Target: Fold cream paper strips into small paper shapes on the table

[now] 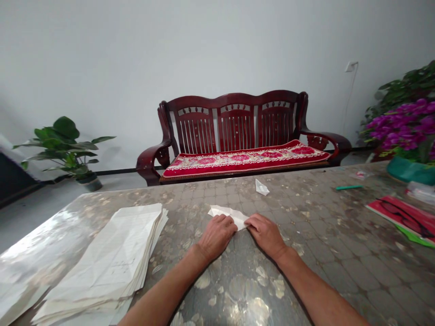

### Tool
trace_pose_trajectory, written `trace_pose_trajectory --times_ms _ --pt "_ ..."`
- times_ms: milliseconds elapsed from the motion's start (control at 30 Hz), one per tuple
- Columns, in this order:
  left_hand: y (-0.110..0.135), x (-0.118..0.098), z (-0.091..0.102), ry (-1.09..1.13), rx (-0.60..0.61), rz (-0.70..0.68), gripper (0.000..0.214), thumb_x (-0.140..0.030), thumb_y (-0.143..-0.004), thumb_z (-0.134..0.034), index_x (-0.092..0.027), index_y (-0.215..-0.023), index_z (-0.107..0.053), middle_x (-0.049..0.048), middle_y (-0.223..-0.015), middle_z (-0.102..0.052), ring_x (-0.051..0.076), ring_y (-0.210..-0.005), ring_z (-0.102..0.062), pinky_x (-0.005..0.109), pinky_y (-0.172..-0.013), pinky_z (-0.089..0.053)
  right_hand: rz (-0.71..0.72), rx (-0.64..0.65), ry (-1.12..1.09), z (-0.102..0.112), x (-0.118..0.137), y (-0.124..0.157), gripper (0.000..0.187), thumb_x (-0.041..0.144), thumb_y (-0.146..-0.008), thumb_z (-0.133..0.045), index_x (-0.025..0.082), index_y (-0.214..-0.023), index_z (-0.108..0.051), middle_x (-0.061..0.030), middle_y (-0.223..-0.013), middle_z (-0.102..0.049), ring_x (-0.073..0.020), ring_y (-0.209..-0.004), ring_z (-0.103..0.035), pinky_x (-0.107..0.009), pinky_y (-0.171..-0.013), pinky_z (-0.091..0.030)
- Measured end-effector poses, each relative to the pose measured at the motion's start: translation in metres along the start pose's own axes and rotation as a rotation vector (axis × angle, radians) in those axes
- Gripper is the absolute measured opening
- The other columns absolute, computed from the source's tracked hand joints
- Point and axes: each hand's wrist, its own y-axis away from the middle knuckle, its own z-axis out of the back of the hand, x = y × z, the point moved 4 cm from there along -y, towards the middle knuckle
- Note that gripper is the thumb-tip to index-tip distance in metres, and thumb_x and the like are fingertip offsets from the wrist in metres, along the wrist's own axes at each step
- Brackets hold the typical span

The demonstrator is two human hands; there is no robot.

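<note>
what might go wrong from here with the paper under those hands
The thin white paper might crease or tear if the left hand and right hand pull unevenly. The left forearm, close to the loose paper stack, could nudge its sheets.

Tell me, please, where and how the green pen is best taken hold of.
Probably pinch the pen across its middle, from above, with the right hand, the nearer one: it lies flat on the table, slim, its length running left to right, leaving both long sides to grip.
</note>
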Motion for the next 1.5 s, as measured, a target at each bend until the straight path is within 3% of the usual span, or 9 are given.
trace_pose_trajectory --times_ms 200,433,533,700,800,1133,1500 --pt "0.000 -0.008 0.000 0.118 0.019 0.089 0.004 -0.023 -0.090 -0.056 -0.020 -0.093 -0.056 0.0042 -0.096 -0.062 0.023 -0.096 -0.055 0.037 -0.088 -0.042 -0.087 0.005 0.010 0.003 0.003 -0.003 0.018 0.016 -0.084 -0.055 0.023 -0.099 -0.064 -0.0034 -0.094 -0.067 -0.0185 -0.089 -0.061 -0.029 -0.080 -0.045" --pt "0.007 -0.005 -0.005 0.344 -0.023 0.114 0.010 -0.016 -0.089 -0.053 -0.021 -0.098 -0.055 0.0037 -0.102 -0.061 0.020 -0.102 -0.053 0.032 -0.091 -0.044 -0.274 0.009 -0.056 -0.006 -0.008 -0.005 0.048 0.018 -0.079 -0.056 0.023 -0.127 -0.051 0.0008 -0.088 -0.065 -0.0169 -0.082 -0.061 -0.028 -0.075 -0.044" --pt "0.010 -0.004 -0.003 0.377 -0.026 0.080 0.014 -0.016 -0.089 -0.053 -0.022 -0.102 -0.056 0.0033 -0.108 -0.061 0.020 -0.106 -0.052 0.032 -0.096 -0.043 -0.322 0.038 -0.049 -0.009 -0.011 -0.007 0.045 0.019 -0.080 -0.054 0.022 -0.124 -0.052 0.0015 -0.085 -0.064 -0.0165 -0.080 -0.060 -0.027 -0.072 -0.042" --pt "0.011 -0.007 0.000 0.322 0.005 0.002 0.036 -0.021 -0.092 -0.053 -0.025 -0.127 -0.051 0.0041 -0.123 -0.058 0.020 -0.114 -0.050 0.034 -0.102 -0.040 -0.330 0.064 0.002 -0.014 -0.010 -0.010 0.036 0.018 -0.083 -0.052 0.021 -0.118 -0.054 0.0006 -0.086 -0.064 -0.0163 -0.082 -0.059 -0.026 -0.073 -0.040" --pt "0.008 -0.009 -0.002 0.251 0.025 0.000 0.035 -0.028 -0.094 -0.052 -0.027 -0.129 -0.053 0.0052 -0.123 -0.057 0.022 -0.111 -0.051 0.036 -0.102 -0.041 -0.351 0.075 0.039 -0.014 -0.010 -0.011 0.032 0.018 -0.084 -0.052 0.022 -0.116 -0.055 0.0002 -0.088 -0.065 -0.0161 -0.082 -0.060 -0.026 -0.073 -0.039" --pt "0.010 -0.008 -0.010 0.191 -0.025 0.112 0.040 -0.031 -0.093 -0.055 -0.033 -0.132 -0.053 0.0065 -0.124 -0.050 0.025 -0.115 -0.046 0.041 -0.101 -0.043 -0.223 0.032 0.126 -0.010 -0.002 -0.008 0.025 0.016 -0.087 -0.051 0.024 -0.109 -0.059 -0.0062 -0.103 -0.067 -0.0216 -0.097 -0.060 -0.031 -0.082 -0.040" --pt "0.014 -0.008 -0.009 0.227 -0.026 0.117 0.030 -0.024 -0.092 -0.053 -0.027 -0.122 -0.059 0.0054 -0.116 -0.057 0.022 -0.109 -0.051 0.036 -0.100 -0.043 -0.137 0.048 0.010 -0.006 0.001 -0.002 0.030 0.009 -0.085 -0.048 0.025 -0.090 -0.073 -0.0030 -0.089 -0.063 -0.0181 -0.092 -0.056 -0.028 -0.084 -0.043"
